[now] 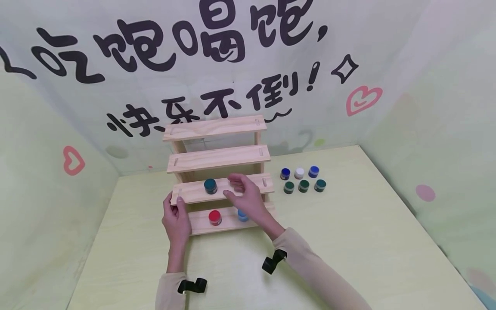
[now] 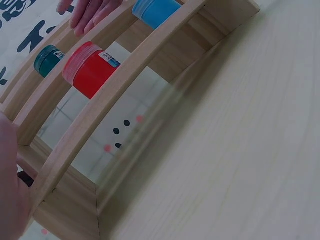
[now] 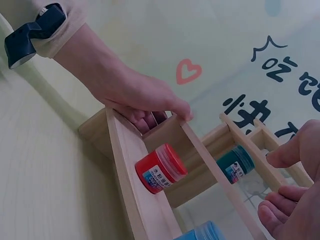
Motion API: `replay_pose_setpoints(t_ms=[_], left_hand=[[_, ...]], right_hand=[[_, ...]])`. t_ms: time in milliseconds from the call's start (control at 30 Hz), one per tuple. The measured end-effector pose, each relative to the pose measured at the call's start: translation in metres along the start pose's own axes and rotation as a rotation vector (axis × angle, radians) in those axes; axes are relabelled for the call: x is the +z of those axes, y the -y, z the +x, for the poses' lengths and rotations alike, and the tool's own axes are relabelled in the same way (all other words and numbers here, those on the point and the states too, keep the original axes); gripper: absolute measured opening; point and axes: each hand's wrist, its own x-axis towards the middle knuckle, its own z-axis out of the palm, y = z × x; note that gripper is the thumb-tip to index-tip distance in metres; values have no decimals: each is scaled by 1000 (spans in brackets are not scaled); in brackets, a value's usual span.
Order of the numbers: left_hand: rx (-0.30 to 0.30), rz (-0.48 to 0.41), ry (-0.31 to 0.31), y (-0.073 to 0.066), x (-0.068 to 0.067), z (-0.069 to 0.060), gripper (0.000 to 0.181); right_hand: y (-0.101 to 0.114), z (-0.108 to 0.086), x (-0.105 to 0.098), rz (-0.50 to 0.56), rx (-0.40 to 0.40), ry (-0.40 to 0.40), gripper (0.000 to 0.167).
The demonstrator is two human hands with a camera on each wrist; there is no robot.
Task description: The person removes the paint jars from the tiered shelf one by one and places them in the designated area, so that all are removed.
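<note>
A four-tier wooden rack (image 1: 217,159) stands on the table against the wall. My left hand (image 1: 177,221) grips its left end; in the right wrist view the thumb lies on a shelf board's edge. Over the second shelf from the bottom, my right hand (image 1: 248,199) is held with thumb and fingers apart and nothing between them. Left of it on that shelf is a teal paint jar (image 1: 210,186). The lowest shelf carries a red paint jar (image 1: 215,218) and a light blue paint jar (image 1: 242,215), partly hidden by the right hand.
Right of the rack, several paint jars stand on the table in two rows. The back row has a dark blue jar (image 1: 285,174), a white jar (image 1: 299,173) and a blue jar (image 1: 314,172); green jars (image 1: 304,186) stand in front. A printed wall (image 1: 325,125) rises behind.
</note>
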Motion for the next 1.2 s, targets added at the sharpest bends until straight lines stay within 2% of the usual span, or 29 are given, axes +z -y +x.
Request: replay_pose_setpoints(t_ms=[267,500,700,900,1200], left_hand=[[-4,-1,5,-1,0,0,47],[20,-2,-10,2,0,0,46],[-3,-5,-2,3,1,0,48],[-3,5,5,2,2,1,47],[4,4,-13,2,2,1,47]], right_hand=[[0,11,16,-4,-24,42,51],[1,20,30,-36,-22,62,50],[1,25,40,-84,-13,76,50],[2,25,41,-95,-4,64,43],[-2,17,35,-16,-88,17,40]])
